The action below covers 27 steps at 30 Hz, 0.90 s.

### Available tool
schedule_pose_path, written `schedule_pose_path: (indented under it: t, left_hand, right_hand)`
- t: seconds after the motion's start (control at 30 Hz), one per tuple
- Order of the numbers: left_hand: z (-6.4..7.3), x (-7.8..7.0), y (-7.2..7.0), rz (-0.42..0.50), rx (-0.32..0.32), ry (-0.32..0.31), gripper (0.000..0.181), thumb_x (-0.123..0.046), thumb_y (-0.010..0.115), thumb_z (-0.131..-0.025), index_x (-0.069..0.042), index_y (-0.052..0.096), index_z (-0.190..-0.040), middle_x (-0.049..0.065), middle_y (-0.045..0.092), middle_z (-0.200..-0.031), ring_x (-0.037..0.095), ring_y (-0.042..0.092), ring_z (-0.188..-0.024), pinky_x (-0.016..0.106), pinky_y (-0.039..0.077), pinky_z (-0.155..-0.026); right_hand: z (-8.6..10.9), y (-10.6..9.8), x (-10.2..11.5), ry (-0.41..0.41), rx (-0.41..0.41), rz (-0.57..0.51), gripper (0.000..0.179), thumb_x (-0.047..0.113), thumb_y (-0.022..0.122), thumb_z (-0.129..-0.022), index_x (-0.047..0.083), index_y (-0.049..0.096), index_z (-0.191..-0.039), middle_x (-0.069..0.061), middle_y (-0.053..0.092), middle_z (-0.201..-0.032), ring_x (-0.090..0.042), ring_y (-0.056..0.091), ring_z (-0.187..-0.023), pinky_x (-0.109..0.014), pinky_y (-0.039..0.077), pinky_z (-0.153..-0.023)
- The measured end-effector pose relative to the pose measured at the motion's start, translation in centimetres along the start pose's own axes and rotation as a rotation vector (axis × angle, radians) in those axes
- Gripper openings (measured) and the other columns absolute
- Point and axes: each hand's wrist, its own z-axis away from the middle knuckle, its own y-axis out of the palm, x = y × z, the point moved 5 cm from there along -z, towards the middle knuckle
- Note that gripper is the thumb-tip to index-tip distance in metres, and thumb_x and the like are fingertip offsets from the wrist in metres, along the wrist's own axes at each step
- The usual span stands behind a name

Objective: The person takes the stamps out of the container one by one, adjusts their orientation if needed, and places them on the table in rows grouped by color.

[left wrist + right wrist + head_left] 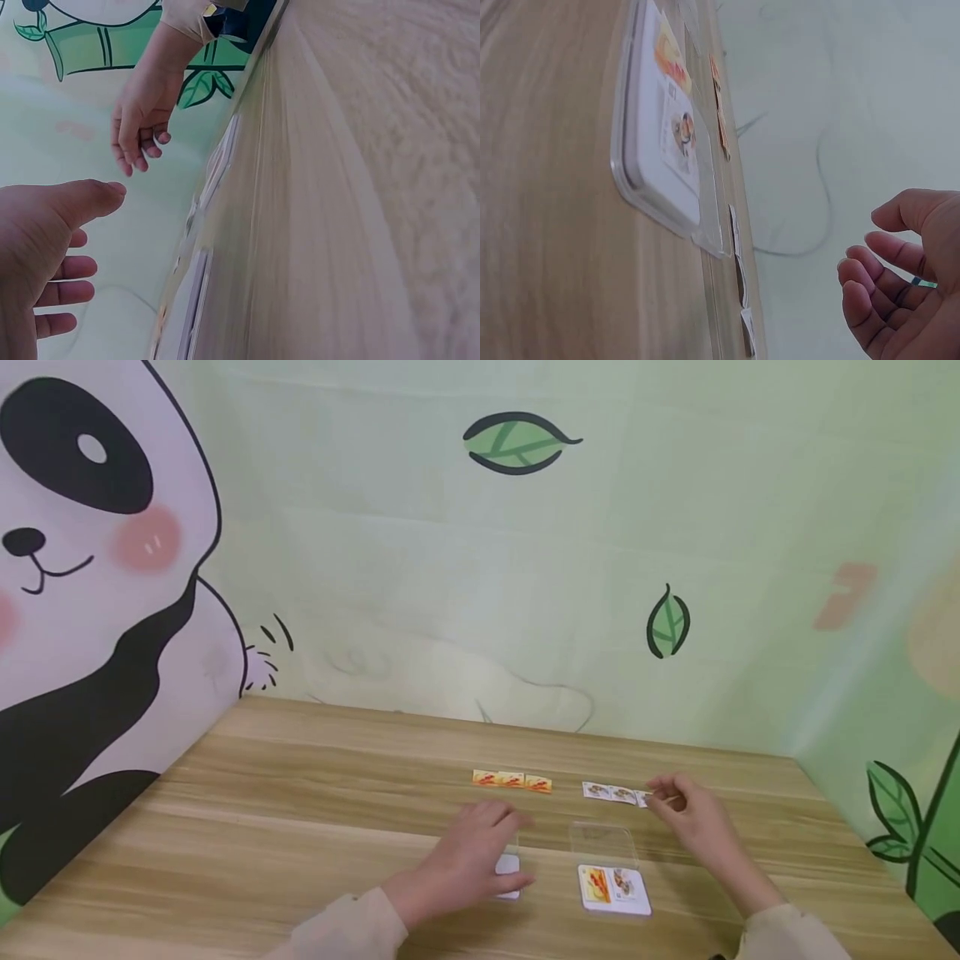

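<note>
My left hand [468,852] hovers over a white flat case [508,865], hiding much of it. Its fingers are spread and hold nothing, as the left wrist view of that hand [45,240] shows. Farther right, my right hand [697,818] is above the right end of a row of small white picture cards [609,792]. In the right wrist view, the fingers of this hand [900,292] are loosely bent, with a gap to the thumb and nothing between. Another white case [637,900] lies with its clear lid [602,837] folded back, bearing an orange and a white picture card.
A row of orange picture cards [512,782] lies left of the white row. The wooden table [300,827] meets a pale green backdrop [390,568] at its far edge. A printed panda [172,685] is on the left side.
</note>
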Motion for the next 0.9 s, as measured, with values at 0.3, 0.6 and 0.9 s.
schedule_pose_path:
  t: [0.3,0.6,0.9]
  left_hand:
    - [-0.7,-0.9,0.6,-0.031,-0.019,0.017,0.055,-0.046,0.071,-0.083,-0.015,0.056,-0.126,-0.005,0.058,-0.115,0.013,0.053,-0.111,0.037,0.041,-0.103]
    - [-1.4,-2.4,1.7,-0.054,-0.035,0.057,0.055,-0.047,0.071,-0.082,-0.014,0.058,-0.123,-0.003,0.058,-0.114,0.014,0.053,-0.111,0.034,0.043,-0.101]
    - [-1.8,-3.4,2.9,-0.069,-0.065,0.092,0.051,-0.049,0.072,-0.079,-0.019,0.059,-0.118,-0.007,0.057,-0.109,0.011,0.052,-0.11,0.028,0.043,-0.094]
  right_hand:
    - [0.6,0.2,1.3,-0.034,0.016,-0.033,0.022,0.015,0.061,-0.093,0.0,0.062,-0.109,-0.009,0.066,-0.095,-0.008,0.055,-0.077,-0.019,0.047,-0.064]
    - [1.3,0.7,1.9,-0.065,0.044,-0.054,0.018,0.016,0.063,-0.092,0.003,0.065,-0.105,-0.004,0.066,-0.089,-0.004,0.055,-0.074,-0.019,0.048,-0.064]
    - [2.2,1.4,2.6,-0.157,0.1,-0.066,0.012,0.015,0.066,-0.09,0.005,0.065,-0.097,0.0,0.068,-0.087,0.001,0.057,-0.074,-0.019,0.05,-0.065]
